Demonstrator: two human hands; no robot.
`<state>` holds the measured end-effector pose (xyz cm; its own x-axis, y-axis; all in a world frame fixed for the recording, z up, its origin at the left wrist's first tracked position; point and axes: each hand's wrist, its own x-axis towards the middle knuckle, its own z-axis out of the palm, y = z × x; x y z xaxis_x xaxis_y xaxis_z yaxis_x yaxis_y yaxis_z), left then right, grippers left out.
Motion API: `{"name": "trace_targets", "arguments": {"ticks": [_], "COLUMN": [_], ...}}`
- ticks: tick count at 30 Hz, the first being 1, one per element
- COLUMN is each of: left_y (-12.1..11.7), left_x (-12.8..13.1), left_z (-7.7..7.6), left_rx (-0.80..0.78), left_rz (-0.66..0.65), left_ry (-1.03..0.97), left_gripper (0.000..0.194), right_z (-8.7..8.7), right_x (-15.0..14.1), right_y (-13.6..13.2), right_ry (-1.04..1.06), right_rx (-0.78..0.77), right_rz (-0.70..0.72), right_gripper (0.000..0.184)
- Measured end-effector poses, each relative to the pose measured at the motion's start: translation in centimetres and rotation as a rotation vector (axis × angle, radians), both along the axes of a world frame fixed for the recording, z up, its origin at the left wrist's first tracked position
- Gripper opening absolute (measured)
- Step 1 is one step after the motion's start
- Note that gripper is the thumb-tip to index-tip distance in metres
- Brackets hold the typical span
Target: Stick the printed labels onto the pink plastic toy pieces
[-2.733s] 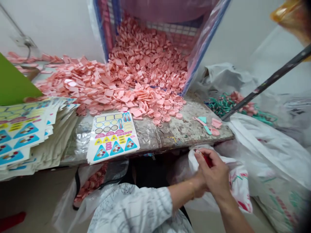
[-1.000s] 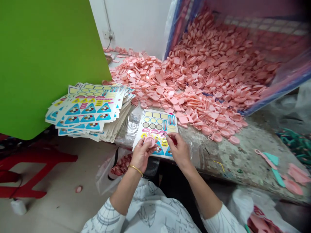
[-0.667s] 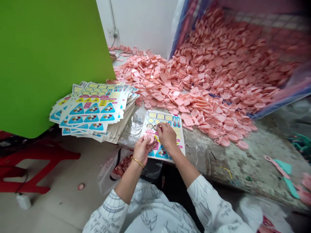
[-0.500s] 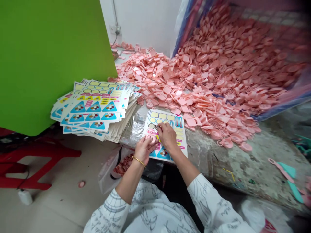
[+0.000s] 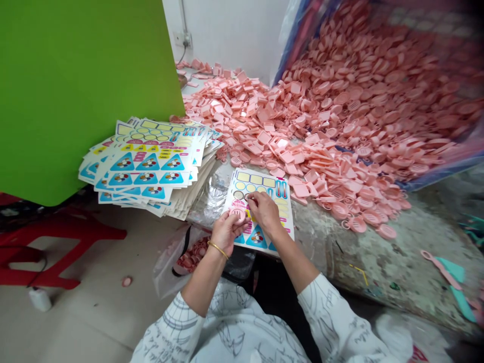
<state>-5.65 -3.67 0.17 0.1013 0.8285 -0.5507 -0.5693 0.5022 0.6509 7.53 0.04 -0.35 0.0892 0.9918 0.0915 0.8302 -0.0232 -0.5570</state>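
A sticker sheet (image 5: 270, 191) with yellow, pink and blue shapes lies at the near edge of the worktable (image 5: 397, 252). My left hand (image 5: 225, 231) is closed round a small round pink plastic piece (image 5: 238, 214), held over the sheet's lower left corner. Just to its right, my right hand (image 5: 264, 212) rests on the sheet with thumb and forefinger pinched at a round sticker near the sheet's left side. What the pinch holds is too small to make out.
A stack of sticker sheets (image 5: 147, 164) overhangs the table's left end beside a green board (image 5: 75, 85). A big heap of pink plastic pieces (image 5: 333, 116) spills from a lined crate. A bag of pink pieces (image 5: 189, 254) hangs below; a red stool (image 5: 56, 247) stands left.
My hands came from the white bag at the right to the sticker sheet. My right hand moved up the sheet and stays pinching at its left side; the left keeps the pink piece.
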Motion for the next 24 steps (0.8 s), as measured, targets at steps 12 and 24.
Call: {"name": "trace_targets", "arguments": {"ticks": [12, 24], "left_y": [0.0, 0.0], "left_x": [0.1, 0.2], "left_z": [-0.2, -0.2], "left_rx": [-0.023, -0.029], "left_rz": [0.02, 0.033], "left_ry": [-0.015, -0.033], "left_gripper": [0.015, 0.018], "right_z": [-0.7, -0.9], "right_x": [-0.6, -0.5], "right_y": [0.6, 0.2], "right_ry": [-0.099, -0.087], "right_rx": [0.072, 0.071], "right_rz": [-0.036, -0.04], "right_gripper": [0.024, 0.023]}}
